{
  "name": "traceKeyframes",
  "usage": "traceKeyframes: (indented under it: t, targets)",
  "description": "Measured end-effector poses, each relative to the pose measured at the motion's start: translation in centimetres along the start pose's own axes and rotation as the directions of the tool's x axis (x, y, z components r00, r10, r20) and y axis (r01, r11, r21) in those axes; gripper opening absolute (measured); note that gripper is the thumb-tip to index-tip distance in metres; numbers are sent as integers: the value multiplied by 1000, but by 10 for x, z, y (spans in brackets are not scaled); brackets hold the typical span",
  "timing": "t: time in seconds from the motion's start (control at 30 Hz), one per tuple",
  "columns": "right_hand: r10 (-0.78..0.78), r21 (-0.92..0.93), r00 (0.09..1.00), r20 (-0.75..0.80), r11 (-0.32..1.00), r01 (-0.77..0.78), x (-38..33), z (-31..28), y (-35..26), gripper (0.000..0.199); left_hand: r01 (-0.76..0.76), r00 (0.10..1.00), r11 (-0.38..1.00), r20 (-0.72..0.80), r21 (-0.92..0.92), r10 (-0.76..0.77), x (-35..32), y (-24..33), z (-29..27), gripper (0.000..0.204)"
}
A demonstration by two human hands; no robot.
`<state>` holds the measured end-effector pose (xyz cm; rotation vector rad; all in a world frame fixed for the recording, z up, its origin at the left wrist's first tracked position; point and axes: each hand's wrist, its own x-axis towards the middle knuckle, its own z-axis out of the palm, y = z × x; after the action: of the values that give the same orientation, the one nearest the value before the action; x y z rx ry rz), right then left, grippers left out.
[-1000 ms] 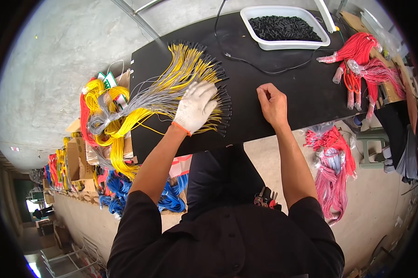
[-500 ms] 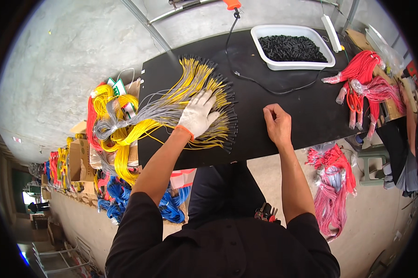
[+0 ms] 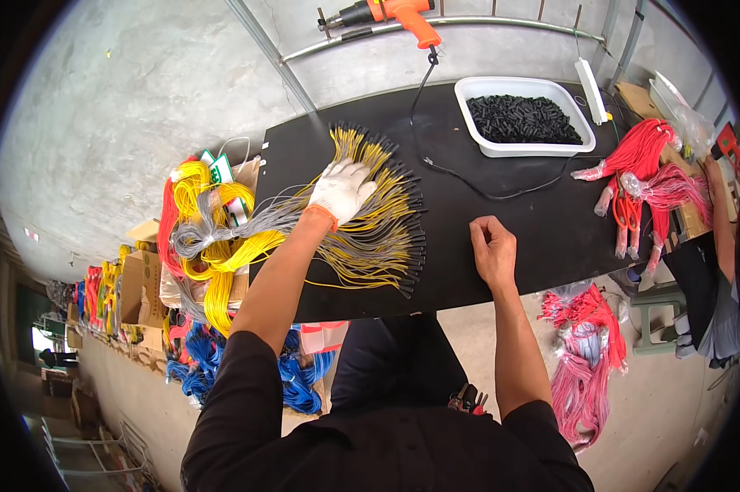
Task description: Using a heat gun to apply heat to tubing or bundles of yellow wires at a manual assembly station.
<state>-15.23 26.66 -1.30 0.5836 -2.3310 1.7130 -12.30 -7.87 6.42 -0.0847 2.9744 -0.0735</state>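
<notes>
A fanned bundle of thin yellow and grey wires (image 3: 370, 238) with black tips lies across the left half of the black table (image 3: 444, 262). My left hand (image 3: 343, 190), in a white glove with an orange cuff, rests flat on the far part of the fan, fingers stretched out. The wires run back to a tied grey coil (image 3: 202, 236) beside yellow coils (image 3: 218, 299) at the table's left end. Bare and loosely closed, my right hand (image 3: 494, 252) is at the tabletop right of the wire tips. Nothing shows in its fingers.
A white tub (image 3: 542, 150) of short black tubes stands at the far right. An orange heat gun (image 3: 407, 16) hangs on a rail; its cord (image 3: 468, 190) crosses the table. Red wire bundles (image 3: 644, 148) lie at the right end, others (image 3: 583, 361) below. Blue coils (image 3: 300, 377) sit lower left.
The view has tilted up, bringing the heat gun into sight. My left hand has slid farther away across the wires, leaving more of the near wires uncovered. My right hand keeps its closed pose.
</notes>
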Motion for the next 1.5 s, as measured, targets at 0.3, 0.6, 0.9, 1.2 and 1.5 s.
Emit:
traceKeyframes:
  t: [0.3,0.6,0.9,1.2,1.5]
  targets:
    - [4,27,1000,13,1000,-4,0,1,1,15,47,982,999,-184,20,-42,36,-12,25,61]
    - [58,6,997,41,998,-58,3,2,-2,12,-113,956,982,-285,-151,67,40,-20,32,59]
    - [45,-3,998,36,999,-45,1,0,-1,12,172,971,980,-149,-97,-185,39,-40,37,71]
    - [14,19,1000,16,1000,-14,3,2,-2,16,61,974,991,-222,119,-33,20,-19,30,62]
    - [20,31,1000,17,999,-21,1,2,-3,17,-125,958,991,-255,39,131,6,0,46,58]
